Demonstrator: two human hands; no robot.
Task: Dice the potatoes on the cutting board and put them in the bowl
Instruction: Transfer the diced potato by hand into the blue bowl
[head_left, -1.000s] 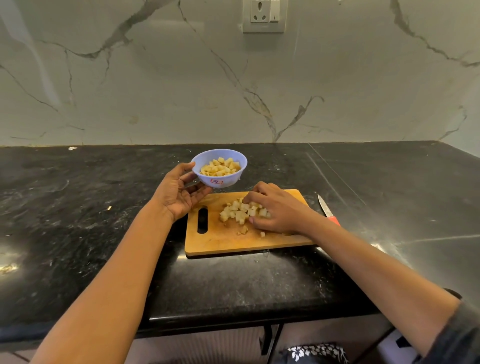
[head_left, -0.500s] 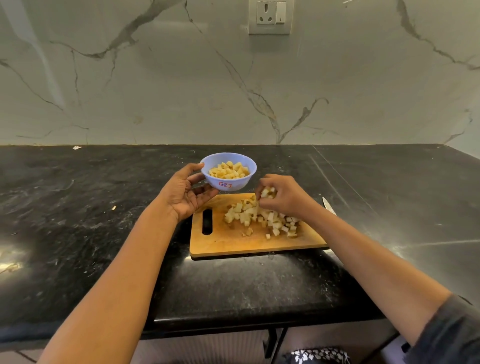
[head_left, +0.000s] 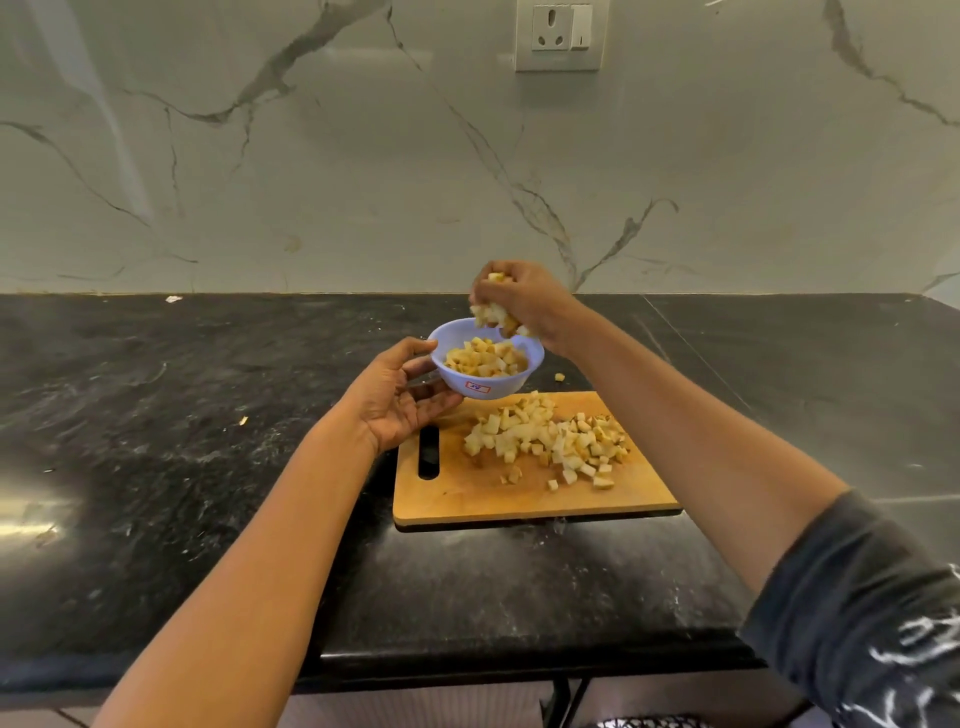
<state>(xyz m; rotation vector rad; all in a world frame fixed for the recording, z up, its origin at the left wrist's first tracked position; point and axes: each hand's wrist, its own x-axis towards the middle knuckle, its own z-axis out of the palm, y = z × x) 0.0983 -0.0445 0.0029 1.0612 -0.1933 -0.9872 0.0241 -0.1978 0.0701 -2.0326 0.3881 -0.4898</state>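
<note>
The bench (head_left: 208, 467) is black stone speckled with grey, polished to a gloss that throws back pale patches of light at its left side. Behind it the wall (head_left: 363, 182) is a smooth white marble-look slab with grey veins and a soft sheen, carrying a glossy white plastic socket (head_left: 561, 34). The cutting board (head_left: 467, 493) is pale matt wood, the bowl (head_left: 511, 382) is smooth lilac-blue plastic with a small sticker on its side, the potato dice (head_left: 545, 441) show pale, moist-looking cut faces, and the sleeve (head_left: 872, 613) is dark matt cloth with white print
</note>
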